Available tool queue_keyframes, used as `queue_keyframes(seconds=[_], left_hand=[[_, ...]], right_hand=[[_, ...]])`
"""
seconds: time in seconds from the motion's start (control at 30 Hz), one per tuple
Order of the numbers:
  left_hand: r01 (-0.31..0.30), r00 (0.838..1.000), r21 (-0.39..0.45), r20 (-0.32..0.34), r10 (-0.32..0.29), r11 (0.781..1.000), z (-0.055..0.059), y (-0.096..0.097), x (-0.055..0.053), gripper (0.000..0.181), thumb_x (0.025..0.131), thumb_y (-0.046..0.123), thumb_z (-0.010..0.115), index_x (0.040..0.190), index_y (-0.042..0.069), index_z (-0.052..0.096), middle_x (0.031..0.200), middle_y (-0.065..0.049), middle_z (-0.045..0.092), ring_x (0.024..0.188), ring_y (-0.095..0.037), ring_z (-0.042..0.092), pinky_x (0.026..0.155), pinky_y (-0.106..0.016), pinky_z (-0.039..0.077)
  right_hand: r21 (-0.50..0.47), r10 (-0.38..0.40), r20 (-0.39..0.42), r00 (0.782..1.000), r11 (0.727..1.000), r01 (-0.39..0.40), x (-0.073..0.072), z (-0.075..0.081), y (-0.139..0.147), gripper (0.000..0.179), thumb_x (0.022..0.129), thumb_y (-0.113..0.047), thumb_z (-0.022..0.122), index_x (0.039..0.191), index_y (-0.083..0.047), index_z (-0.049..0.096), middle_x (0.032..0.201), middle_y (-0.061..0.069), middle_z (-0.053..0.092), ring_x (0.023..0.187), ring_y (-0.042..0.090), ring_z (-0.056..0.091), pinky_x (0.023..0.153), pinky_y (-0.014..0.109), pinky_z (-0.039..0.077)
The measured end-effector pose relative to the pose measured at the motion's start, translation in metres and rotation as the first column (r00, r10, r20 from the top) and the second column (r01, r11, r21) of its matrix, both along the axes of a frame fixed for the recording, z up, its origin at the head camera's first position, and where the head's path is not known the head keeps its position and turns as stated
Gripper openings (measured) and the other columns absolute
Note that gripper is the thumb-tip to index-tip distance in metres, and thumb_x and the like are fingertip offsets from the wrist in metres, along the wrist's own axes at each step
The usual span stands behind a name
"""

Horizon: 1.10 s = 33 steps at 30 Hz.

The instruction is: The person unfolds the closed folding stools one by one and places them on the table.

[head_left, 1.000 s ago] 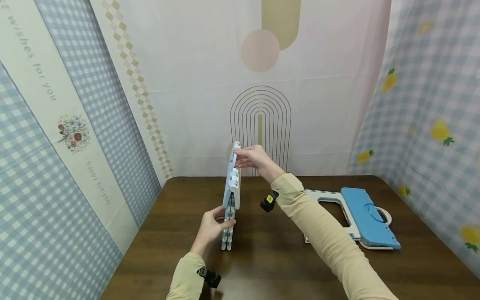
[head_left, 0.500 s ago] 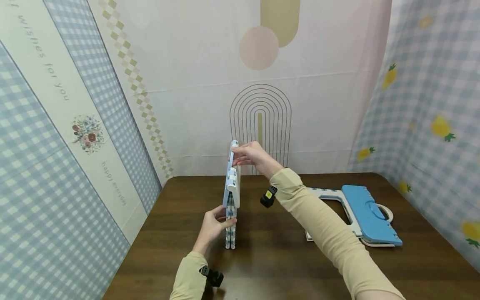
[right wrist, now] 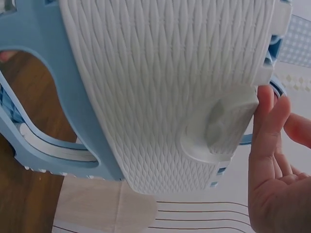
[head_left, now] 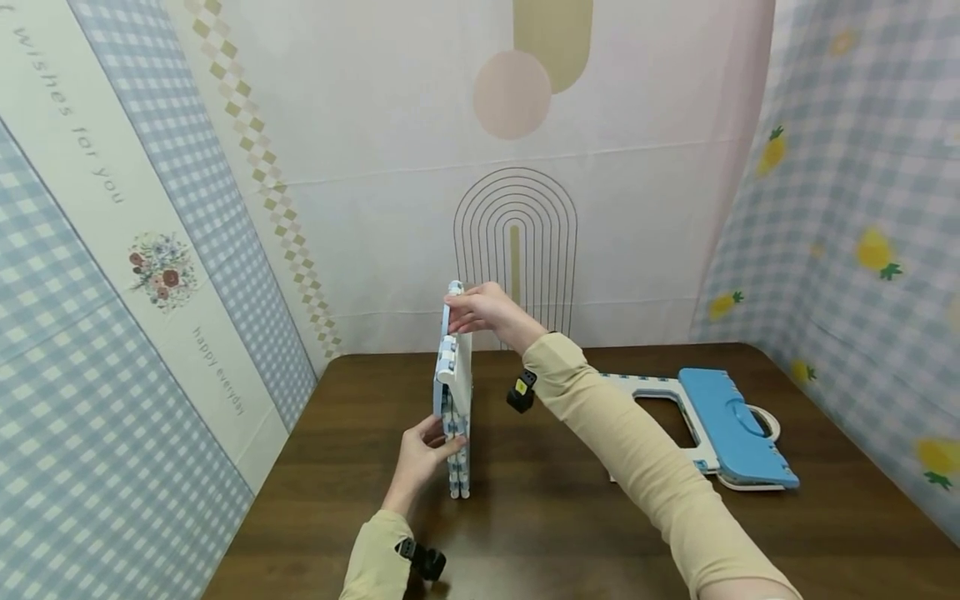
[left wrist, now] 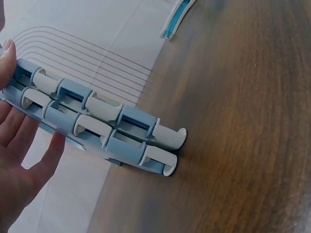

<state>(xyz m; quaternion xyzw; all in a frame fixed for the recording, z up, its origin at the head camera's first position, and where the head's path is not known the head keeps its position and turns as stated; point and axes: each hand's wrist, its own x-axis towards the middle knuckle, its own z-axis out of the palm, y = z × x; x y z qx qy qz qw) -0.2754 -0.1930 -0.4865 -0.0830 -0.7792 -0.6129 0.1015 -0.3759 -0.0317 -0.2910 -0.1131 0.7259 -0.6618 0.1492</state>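
A blue and white plastic folding stool (head_left: 446, 367) is held upright, edge-on, in the middle of the head view. My left hand (head_left: 420, 458) grips its folded legs low down, thumb on the near side. The left wrist view shows the two interlocking hinge rows (left wrist: 92, 107) lying side by side. Up top, my right hand (head_left: 491, 312) pinches the edge by the carry handle. In the right wrist view, the white textured panel (right wrist: 160, 87) faces the camera, with blue legs beside it. Whether the lower end touches the table cannot be told.
A second blue and white folding stool (head_left: 735, 425) lies flat on the right of the brown table (head_left: 555, 517), its handle pointing right. Behind the table hangs a patterned cloth (head_left: 360, 233); checked cloths (head_left: 810, 275) enclose the sides.
The held stool's top has shifted slightly left along with my right hand. Its lower legs have turned a little and look more upright. The second stool has stayed put.
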Motion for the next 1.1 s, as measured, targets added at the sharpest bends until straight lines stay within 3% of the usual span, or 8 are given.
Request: queue_keyframes(seconds=[0.23, 0.4, 0.6, 0.83, 0.97, 1.1], left_hand=[[-0.044, 0.998, 0.040, 0.056, 0.042, 0.998, -0.002, 0.004, 0.004, 0.041, 0.082, 0.009, 0.076, 0.119, -0.005, 0.063, 0.111, -0.023, 0.069, 0.100, -0.019, 0.068, 0.096, -0.043, 0.054], [-0.059, 0.998, 0.035, 0.040, 0.057, 0.998, 0.001, 0.009, 0.002, 0.041, 0.084, 0.009, 0.074, 0.120, -0.006, 0.061, 0.112, -0.024, 0.069, 0.106, -0.029, 0.067, 0.095, -0.043, 0.054], [-0.069, 0.997, 0.014, 0.022, 0.068, 0.998, -0.001, 0.014, -0.004, 0.040, 0.084, 0.008, 0.074, 0.120, -0.007, 0.061, 0.111, -0.025, 0.069, 0.105, -0.030, 0.067, 0.095, -0.042, 0.054], [-0.085, 0.996, 0.020, 0.022, 0.085, 0.996, -0.004, 0.020, -0.007, 0.042, 0.084, 0.009, 0.074, 0.121, -0.005, 0.061, 0.113, -0.026, 0.068, 0.108, -0.035, 0.066, 0.095, -0.044, 0.054], [-0.093, 0.996, 0.021, 0.009, 0.093, 0.995, -0.004, 0.024, -0.010, 0.044, 0.084, 0.010, 0.075, 0.124, -0.005, 0.061, 0.115, -0.026, 0.068, 0.109, -0.036, 0.065, 0.095, -0.044, 0.054], [-0.088, 0.996, 0.025, 0.004, 0.088, 0.996, -0.003, 0.025, -0.008, 0.043, 0.084, 0.008, 0.075, 0.123, -0.004, 0.061, 0.114, -0.025, 0.068, 0.108, -0.035, 0.066, 0.093, -0.044, 0.055]], right_hand=[[0.029, 0.069, 0.022, 0.997, 0.997, -0.069, -0.007, 0.002, -0.003, 0.031, 0.095, -0.020, 0.063, 0.113, 0.006, 0.064, 0.075, 0.007, 0.070, 0.067, 0.015, 0.069, 0.069, 0.026, 0.059], [0.031, 0.099, 0.016, 0.995, 0.995, -0.099, -0.012, 0.006, -0.005, 0.026, 0.095, -0.020, 0.062, 0.104, 0.004, 0.065, 0.075, 0.007, 0.069, 0.065, 0.015, 0.069, 0.067, 0.025, 0.059], [0.023, 0.088, 0.043, 0.995, 0.996, -0.089, -0.019, 0.006, -0.005, 0.022, 0.095, -0.020, 0.062, 0.096, 0.002, 0.066, 0.074, 0.008, 0.069, 0.063, 0.015, 0.069, 0.072, 0.030, 0.060], [-0.013, 0.088, -0.003, 0.996, 0.996, -0.088, -0.023, -0.001, 0.003, 0.032, 0.094, -0.020, 0.064, 0.111, 0.007, 0.064, 0.073, 0.007, 0.069, 0.064, 0.014, 0.068, 0.075, 0.032, 0.060], [-0.069, 0.042, -0.043, 0.998, 0.997, -0.044, -0.025, -0.008, 0.010, 0.035, 0.095, -0.021, 0.063, 0.114, 0.009, 0.063, 0.077, 0.008, 0.069, 0.066, 0.014, 0.069, 0.076, 0.031, 0.060], [-0.186, -0.066, -0.035, 0.997, 0.981, 0.059, -0.022, -0.017, 0.021, 0.034, 0.098, -0.019, 0.057, 0.116, 0.010, 0.062, 0.081, 0.009, 0.071, 0.068, 0.013, 0.070, 0.075, 0.029, 0.060]])
